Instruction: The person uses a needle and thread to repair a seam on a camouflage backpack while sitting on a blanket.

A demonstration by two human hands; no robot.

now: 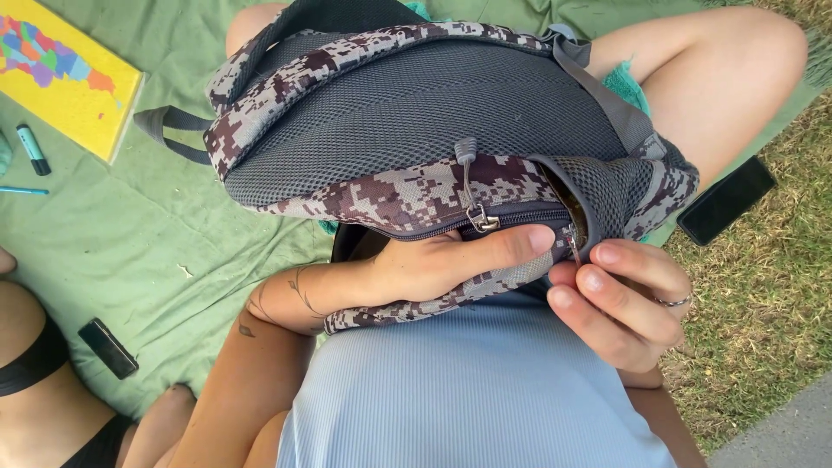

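Note:
A camouflage backpack with a grey mesh back panel lies across my lap, its zipped edge toward me. My left hand grips the backpack's near edge, thumb stretched to the right along the zipper line. My right hand, a ring on one finger, pinches a metal zipper pull at the backpack's right corner, where the opening gapes slightly. A second zipper pull with a grey cord hangs at the middle of the zipper, just above my left thumb.
A green blanket covers the ground. On it lie a yellow board with a coloured map, a marker and a small black device. A black phone lies by the grass on the right. Another person's body is at lower left.

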